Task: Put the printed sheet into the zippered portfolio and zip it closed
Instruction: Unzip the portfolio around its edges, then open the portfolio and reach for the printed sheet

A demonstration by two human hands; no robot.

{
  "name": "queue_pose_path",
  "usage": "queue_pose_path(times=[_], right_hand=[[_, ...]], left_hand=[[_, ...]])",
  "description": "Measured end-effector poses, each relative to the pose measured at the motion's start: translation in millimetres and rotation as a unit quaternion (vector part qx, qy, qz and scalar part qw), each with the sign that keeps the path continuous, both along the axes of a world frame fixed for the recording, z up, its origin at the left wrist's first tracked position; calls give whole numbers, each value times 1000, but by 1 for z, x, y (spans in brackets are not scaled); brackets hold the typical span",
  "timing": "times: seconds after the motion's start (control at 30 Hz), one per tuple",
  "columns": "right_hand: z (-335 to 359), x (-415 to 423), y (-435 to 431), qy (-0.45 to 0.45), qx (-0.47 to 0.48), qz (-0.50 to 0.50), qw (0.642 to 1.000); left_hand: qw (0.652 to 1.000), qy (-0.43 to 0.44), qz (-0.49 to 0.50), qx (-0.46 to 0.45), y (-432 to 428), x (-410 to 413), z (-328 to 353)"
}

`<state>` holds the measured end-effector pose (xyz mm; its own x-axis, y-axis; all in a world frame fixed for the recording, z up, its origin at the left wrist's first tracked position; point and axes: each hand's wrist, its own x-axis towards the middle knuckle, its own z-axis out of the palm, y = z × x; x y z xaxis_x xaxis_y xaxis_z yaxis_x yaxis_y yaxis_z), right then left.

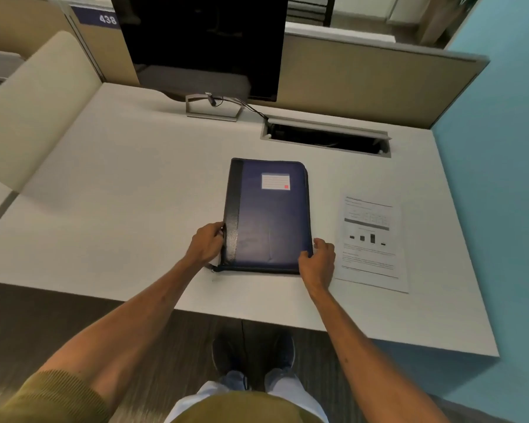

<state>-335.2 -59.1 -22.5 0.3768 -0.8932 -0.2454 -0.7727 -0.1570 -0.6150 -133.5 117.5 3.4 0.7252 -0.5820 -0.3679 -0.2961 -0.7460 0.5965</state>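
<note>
Both hands grip the portfolio [268,215], the landmark for all positions. Left hand [206,242] curls its fingers against the spine edge near the lower corner, possibly pinching the zipper pull, though blur leaves this uncertain. Right hand [317,263] clasps the lower right corner, thumb on the cover. Desk [119,178] supports the closed portfolio, lying flat; monitor [205,44] stands beyond it; printed sheet [371,242] lies flat just right of it, untouched.

We cannot read the printed sheet [370,242], its text too small, left hand [206,242] fingertips hidden behind the portfolio [266,215] spine, monitor [202,44] top cut off.
</note>
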Motion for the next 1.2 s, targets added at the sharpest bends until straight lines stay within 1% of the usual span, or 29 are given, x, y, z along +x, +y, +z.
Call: queue_pose_path(times=[0.13, 0.3, 0.43, 0.57, 0.67, 0.8, 0.87, 0.93, 1.03, 1.1, 1.2], right_hand=[[2, 0, -8, -10, 15, -24, 1000], [8, 4, -28, -10, 50, -50, 997], [12, 10, -37, -19, 71, -91, 993], [18, 19, -45, -85, 100, -135, 982], [34, 31, -50, -92, 106, -147, 979], [64, 56, -58, -113, 112, -105, 982], [79, 67, -55, -159, 118, -86, 976], [94, 76, -46, -230, 131, -60, 963], [110, 89, -20, -296, 135, 13, 945], [113, 99, 0, -318, 110, 61, 940], [109, 114, 33, -326, 80, 135, 932]], left_hand=[[1000, 10, -21, 15, -12, -1, 5], [999, 37, -9, 15, -22, -3, 10], [998, 57, -1, 18, -22, 3, 14], [995, 99, 16, 12, -22, 9, 19], [992, 124, 35, 9, -22, 12, 23], [982, 181, 56, -14, -24, 13, 30], [976, 207, 63, -29, -23, 12, 31], [970, 234, 56, -25, -23, 11, 34], [968, 250, 25, -8, -24, 15, 47], [968, 243, 29, -58, -27, 21, 61], [955, 228, 56, -182, -28, 34, 90]])
